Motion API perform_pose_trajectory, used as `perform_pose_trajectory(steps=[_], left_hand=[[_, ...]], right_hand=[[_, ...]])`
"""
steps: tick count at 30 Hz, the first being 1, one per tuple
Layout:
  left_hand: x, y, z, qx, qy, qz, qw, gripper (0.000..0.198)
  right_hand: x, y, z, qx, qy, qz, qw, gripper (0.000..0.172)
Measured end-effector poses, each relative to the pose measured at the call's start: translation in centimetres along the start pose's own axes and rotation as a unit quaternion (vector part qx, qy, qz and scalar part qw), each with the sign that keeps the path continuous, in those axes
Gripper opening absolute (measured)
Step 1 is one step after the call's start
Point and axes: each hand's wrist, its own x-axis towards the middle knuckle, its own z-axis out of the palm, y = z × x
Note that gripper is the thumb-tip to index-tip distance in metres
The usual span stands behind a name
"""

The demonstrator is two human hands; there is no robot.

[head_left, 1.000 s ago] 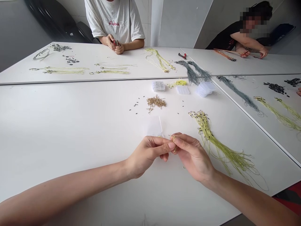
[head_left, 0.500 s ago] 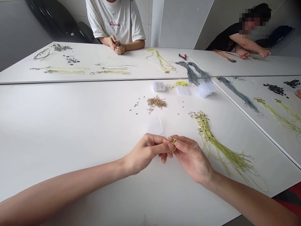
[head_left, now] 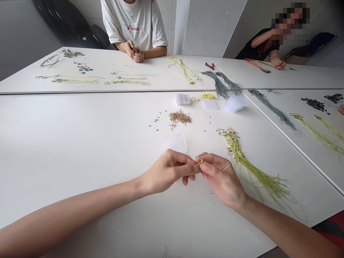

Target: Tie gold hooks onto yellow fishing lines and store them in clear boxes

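Pinched a small gold-and-yellow piece [head_left: 199, 163] between the thumb and fingers of the left hand [head_left: 172, 172], closed snugly; gripped the same piece from the right with the thumb and fingertips of the right hand [head_left: 221, 175], closed likewise. Held it over the near middle of the white table [head_left: 80, 143]. Made out only a thin curved end on the far side and a pale loop between the fingertips; could not tell the full shape, for the covering fingers. Noticed a clear plastic box [head_left: 176, 141] just beyond the left hand, partly hidden behind it and faint against the white. Found farther off a pile of gold-coloured pieces [head_left: 180, 117], too tangled to count, with tiny dark bits [head_left: 157, 120] scattered left and right. Saw a bundle of yellow-green cords [head_left: 247, 161] to the right, near the right hand, with dark fittings crowded at the far end. Spotted a person in a white shirt [head_left: 137, 25] on the far side, cut off by the top edge, clasping a red-handled tool [head_left: 135, 50] mostly covered by fingers. Caught just a sliver of another person's hand [head_left: 341, 109] at the right edge.
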Motion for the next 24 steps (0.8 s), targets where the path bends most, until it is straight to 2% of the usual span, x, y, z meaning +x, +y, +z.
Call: perform_pose_trajectory(steps=[5, 11, 17, 24], left_hand=[[0.02, -0.03, 0.05, 0.013, -0.005, 0.002, 1.000, 0.022], [0.06, 0.04, 0.20, -0.002, -0.010, 0.021, 1.000, 0.025], [-0.01, 0.19, 0.15, -0.022, -0.007, 0.025, 0.999, 0.024], [0.03, 0.09, 0.10, -0.024, 0.003, 0.017, 1.000, 0.024]], right_hand=[[0.08, -0.10, -0.26, 0.016, 0.010, 0.027, 0.999, 0.009], [0.29, -0.06, -0.20, 0.081, -0.016, 0.076, 0.994, 0.012], [0.24, -0.25, -0.27, 0.076, -0.040, 0.067, 0.994, 0.009], [0.15, 0.14, -0.28, 0.033, -0.018, 0.041, 0.998, 0.011]])
